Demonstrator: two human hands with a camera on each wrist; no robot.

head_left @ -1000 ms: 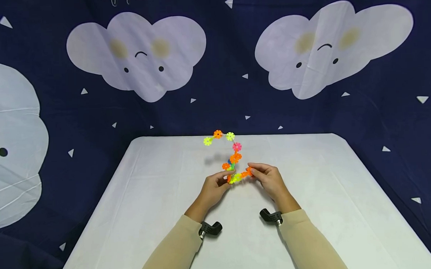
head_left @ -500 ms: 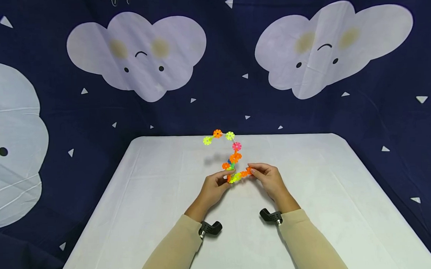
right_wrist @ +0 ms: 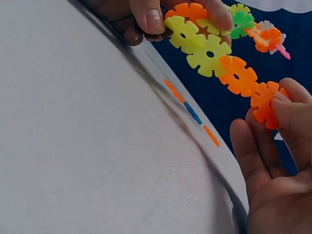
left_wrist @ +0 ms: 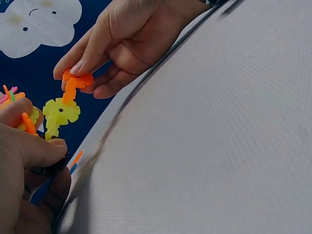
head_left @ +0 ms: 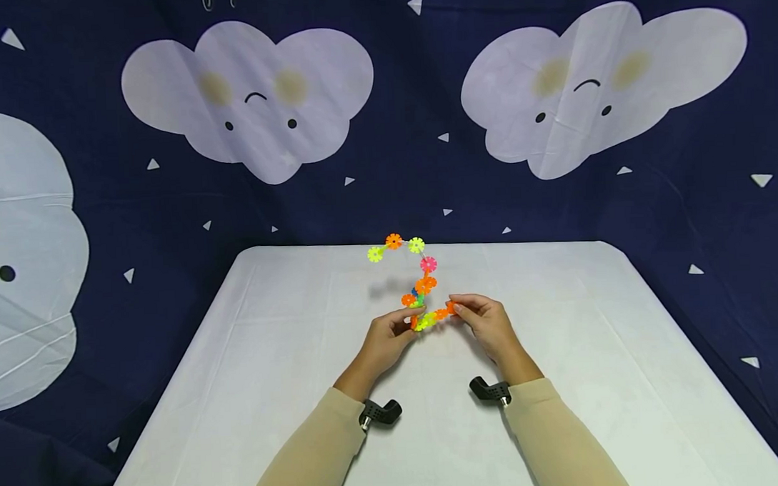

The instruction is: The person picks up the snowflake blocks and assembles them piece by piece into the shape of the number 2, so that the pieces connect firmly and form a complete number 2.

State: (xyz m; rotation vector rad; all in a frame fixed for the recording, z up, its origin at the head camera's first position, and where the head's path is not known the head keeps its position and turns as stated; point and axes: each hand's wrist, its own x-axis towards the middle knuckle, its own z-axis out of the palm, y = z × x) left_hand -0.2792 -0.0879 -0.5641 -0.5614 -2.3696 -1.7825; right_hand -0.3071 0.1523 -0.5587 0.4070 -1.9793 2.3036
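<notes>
A chain of interlocking flower-shaped plastic discs point(head_left: 428, 264), in orange, yellow, green and pink, curves up between the two hands. My left hand point(head_left: 382, 341) pinches its lower bend between thumb and fingers, beside the yellow discs point(right_wrist: 208, 53); the part inside the grip is hidden. At the chain's near right end, my right hand point(head_left: 493, 331) pinches an orange disc point(right_wrist: 265, 105) between thumb and index finger. In the right wrist view its other fingers extend below that disc. The far end rises past the left hand and finishes in a yellow disc point(head_left: 375, 254).
Thin orange and blue pieces point(right_wrist: 192, 112) show edge-on near the white tabletop's edge in the right wrist view. The white table point(head_left: 291, 389) reaches back to a dark blue cloth point(head_left: 413, 192) printed with clouds. Each wrist wears a black camera mount point(head_left: 380, 413).
</notes>
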